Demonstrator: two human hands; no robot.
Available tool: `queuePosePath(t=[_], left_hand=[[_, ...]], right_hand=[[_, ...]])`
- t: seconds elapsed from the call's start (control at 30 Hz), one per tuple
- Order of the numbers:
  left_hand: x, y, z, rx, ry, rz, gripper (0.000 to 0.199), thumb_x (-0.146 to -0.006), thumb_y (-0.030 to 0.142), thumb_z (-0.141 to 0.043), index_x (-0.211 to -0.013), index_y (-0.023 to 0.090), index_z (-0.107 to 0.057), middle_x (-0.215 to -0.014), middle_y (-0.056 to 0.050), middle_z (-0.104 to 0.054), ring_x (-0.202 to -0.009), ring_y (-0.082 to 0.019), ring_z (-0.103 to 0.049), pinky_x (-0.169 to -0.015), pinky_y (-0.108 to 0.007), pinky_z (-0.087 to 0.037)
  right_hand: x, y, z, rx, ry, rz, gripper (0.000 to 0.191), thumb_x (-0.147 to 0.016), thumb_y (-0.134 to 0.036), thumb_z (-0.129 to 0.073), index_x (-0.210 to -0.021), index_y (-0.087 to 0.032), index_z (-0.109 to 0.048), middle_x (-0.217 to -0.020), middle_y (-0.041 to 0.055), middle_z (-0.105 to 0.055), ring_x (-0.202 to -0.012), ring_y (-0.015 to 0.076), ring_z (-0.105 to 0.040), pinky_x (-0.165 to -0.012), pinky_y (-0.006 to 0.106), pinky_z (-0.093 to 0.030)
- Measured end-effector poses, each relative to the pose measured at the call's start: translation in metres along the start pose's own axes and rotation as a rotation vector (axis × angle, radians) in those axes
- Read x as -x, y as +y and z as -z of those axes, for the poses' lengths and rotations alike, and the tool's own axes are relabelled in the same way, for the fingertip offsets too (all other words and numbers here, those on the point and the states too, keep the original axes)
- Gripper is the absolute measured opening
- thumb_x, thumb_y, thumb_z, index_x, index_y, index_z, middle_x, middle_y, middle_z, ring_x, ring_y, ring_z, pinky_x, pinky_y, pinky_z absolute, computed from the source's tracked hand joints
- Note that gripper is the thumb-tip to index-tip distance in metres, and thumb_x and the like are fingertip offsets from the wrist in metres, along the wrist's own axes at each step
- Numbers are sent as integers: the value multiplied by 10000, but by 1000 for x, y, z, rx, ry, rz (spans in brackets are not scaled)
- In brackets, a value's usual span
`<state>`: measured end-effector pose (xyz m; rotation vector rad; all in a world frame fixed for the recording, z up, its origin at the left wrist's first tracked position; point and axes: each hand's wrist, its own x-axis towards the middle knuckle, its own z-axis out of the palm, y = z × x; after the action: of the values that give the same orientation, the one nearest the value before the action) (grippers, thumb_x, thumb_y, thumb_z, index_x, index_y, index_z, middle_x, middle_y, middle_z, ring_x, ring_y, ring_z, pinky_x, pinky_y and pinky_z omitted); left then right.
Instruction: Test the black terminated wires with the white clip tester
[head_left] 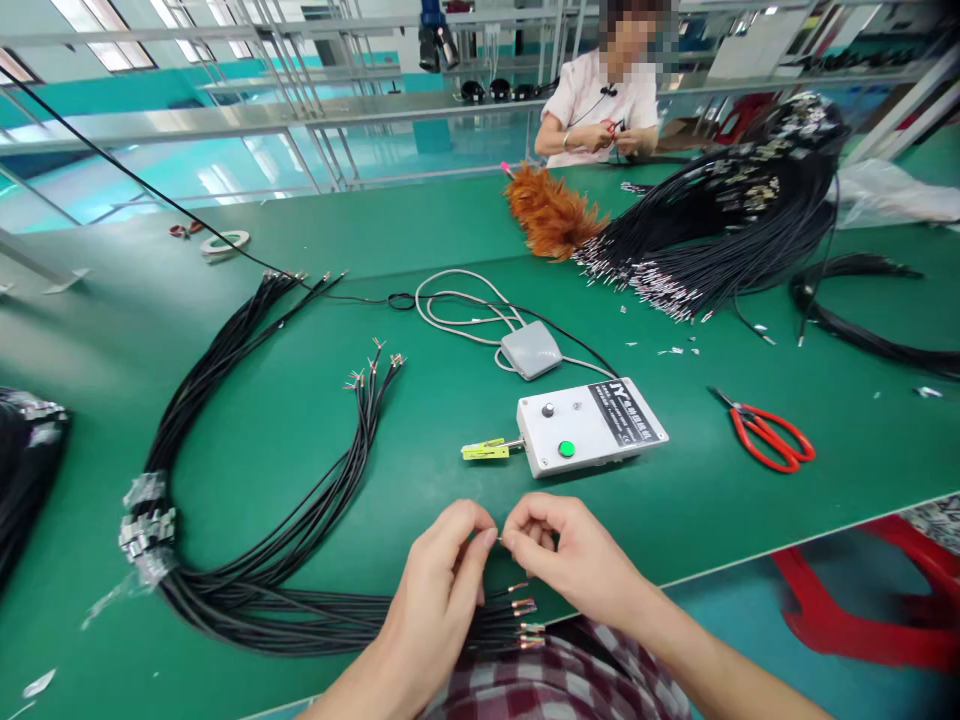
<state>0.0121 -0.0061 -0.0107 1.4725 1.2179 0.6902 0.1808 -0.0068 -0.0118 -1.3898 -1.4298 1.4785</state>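
Observation:
My left hand (450, 570) and my right hand (559, 540) are close together at the table's near edge, fingertips almost touching. Each is closed in a pinch on a tiny piece, probably a wire end, too small to make out. Beneath and beside my left hand runs a bundle of black cables (300, 615), its stripped ends pointing right. The bundle curves round on the left through a plastic-wrapped part with metal connectors (148, 530). Just beyond my hands lies a white control box (592, 428) with a green button and a yellow-green clip (486, 450) on its left side.
Red-handled scissors (769, 437) lie to the right. A grey pedal (531, 350) with a coiled cord sits behind the box. Farther back are a big heap of black cables (720, 210), an orange duster (547, 212), a tape roll (225, 243) and a seated person. A red stool (862, 620) stands below right.

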Motion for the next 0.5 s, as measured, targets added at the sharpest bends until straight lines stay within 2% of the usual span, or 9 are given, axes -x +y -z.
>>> queuePosePath(t=[0.13, 0.23, 0.27, 0.33, 0.4, 0.5], left_hand=[[-10, -8, -1, 95, -13, 34, 210, -892, 302, -510, -714, 191, -503, -604, 55, -443, -477, -85, -351, -440, -202, -271], [-17, -13, -3, 158, -27, 55, 207, -880, 319, -506, -718, 193, -480, -613, 56, -442, -492, -89, -350, -447, -201, -268], [-18, -14, -3, 155, -33, 54, 208, -884, 323, -502, -723, 194, -479, -614, 58, -437, -493, -90, -348, -448, -202, -268], [-17, -14, -1, 155, -41, 51, 202, -889, 316, -500, -728, 196, -486, -616, 58, -433, -501, -96, -351, -458, -207, -274], [-15, -13, 4, 68, -45, -24, 195, -901, 276, -488, -724, 196, -504, -639, 41, -462, -551, -114, -399, -511, -222, -322], [-14, -10, 13, -158, -62, -246, 237, -923, 186, -426, -717, 197, -543, -717, 7, -510, -663, -145, -465, -634, -252, -373]], right_hand=[[2, 4, 13, 234, 3, 117, 159, -890, -211, -551, -757, -189, -635, -693, -29, -603, -616, 107, -539, -579, 229, -386], [5, 8, 15, 453, 102, 220, 107, -923, -261, -569, -934, -204, -659, -845, -3, -666, -697, 130, -594, -674, 265, -402], [5, 9, 14, 552, 136, 275, 115, -909, -284, -607, -977, -204, -653, -881, 3, -675, -710, 139, -599, -692, 280, -392], [4, 10, 9, 758, 165, 421, 113, -893, -300, -642, -945, -200, -649, -858, -1, -681, -691, 148, -590, -675, 301, -353], [0, 9, 4, 933, 155, 592, 139, -932, -270, -586, -826, -198, -639, -765, -12, -666, -656, 150, -566, -634, 317, -304], [-7, 4, 2, 1084, 139, 764, 262, -973, -210, -500, -736, -193, -612, -675, -18, -636, -621, 151, -536, -612, 332, -264]])
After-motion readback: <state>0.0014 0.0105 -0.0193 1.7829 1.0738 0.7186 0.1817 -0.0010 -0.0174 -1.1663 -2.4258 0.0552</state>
